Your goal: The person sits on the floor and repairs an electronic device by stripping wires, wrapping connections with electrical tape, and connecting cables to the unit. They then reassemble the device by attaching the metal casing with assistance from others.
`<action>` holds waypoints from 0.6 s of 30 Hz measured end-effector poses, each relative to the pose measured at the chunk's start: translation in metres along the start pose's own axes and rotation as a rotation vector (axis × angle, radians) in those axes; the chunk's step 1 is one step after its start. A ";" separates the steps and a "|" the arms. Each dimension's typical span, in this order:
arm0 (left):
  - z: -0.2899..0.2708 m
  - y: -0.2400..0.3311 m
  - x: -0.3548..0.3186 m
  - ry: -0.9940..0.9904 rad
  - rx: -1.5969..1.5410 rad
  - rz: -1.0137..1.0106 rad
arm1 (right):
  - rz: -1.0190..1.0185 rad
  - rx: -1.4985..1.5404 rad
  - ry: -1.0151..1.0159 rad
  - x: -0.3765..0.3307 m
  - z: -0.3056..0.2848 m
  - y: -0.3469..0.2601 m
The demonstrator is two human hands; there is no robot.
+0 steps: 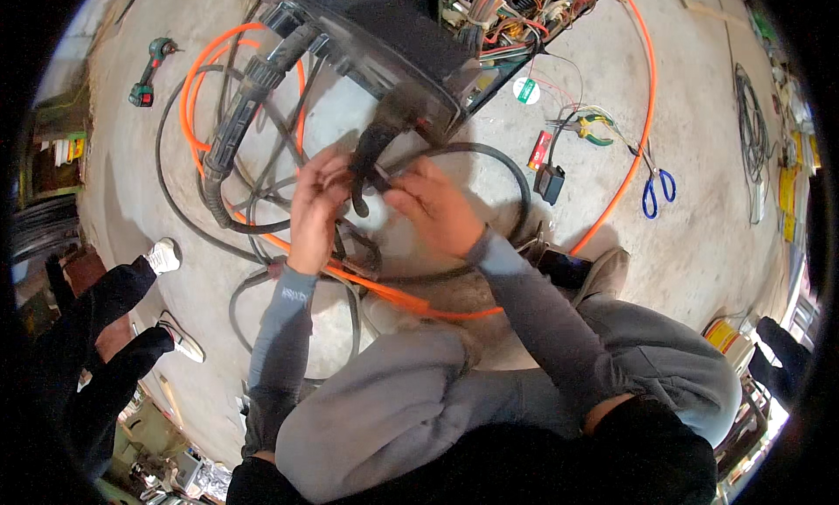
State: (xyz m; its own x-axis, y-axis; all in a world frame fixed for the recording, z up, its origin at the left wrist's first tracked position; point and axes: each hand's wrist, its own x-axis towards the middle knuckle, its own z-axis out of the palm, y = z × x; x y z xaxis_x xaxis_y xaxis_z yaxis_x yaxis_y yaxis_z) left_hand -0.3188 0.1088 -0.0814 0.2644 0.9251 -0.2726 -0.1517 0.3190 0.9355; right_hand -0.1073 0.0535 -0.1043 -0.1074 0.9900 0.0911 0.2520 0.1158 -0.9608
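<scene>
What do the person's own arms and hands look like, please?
Both the left hand and right hand are ungloved. Close-fitting grey sleeves reach the wrists, darkening toward the elbows; the left cuff bears a small pale marking. A black top shows beyond them.

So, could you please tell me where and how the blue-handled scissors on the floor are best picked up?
Probably by the blue loops, with the right hand coming from the near side, below them in the picture. The scissors lie on the floor with their loops toward the person, while the blade end points away, close to the orange hose.
</scene>
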 end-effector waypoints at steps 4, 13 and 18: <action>-0.020 -0.011 0.018 -0.137 -0.136 -0.292 | -0.123 0.068 -0.039 0.037 0.018 0.023; 0.004 0.031 0.039 -0.015 0.102 -0.323 | -0.205 -0.120 -0.096 0.046 0.015 0.016; 0.030 0.032 0.018 0.345 0.139 -0.057 | -0.037 -0.192 -0.034 0.041 0.014 0.002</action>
State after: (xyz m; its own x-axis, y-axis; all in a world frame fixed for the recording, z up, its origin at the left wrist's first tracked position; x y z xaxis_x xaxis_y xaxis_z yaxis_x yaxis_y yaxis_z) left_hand -0.2898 0.1296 -0.0495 -0.0713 0.9293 -0.3623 -0.0090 0.3626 0.9319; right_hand -0.1242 0.0930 -0.1059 -0.1514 0.9820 0.1131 0.4259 0.1681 -0.8890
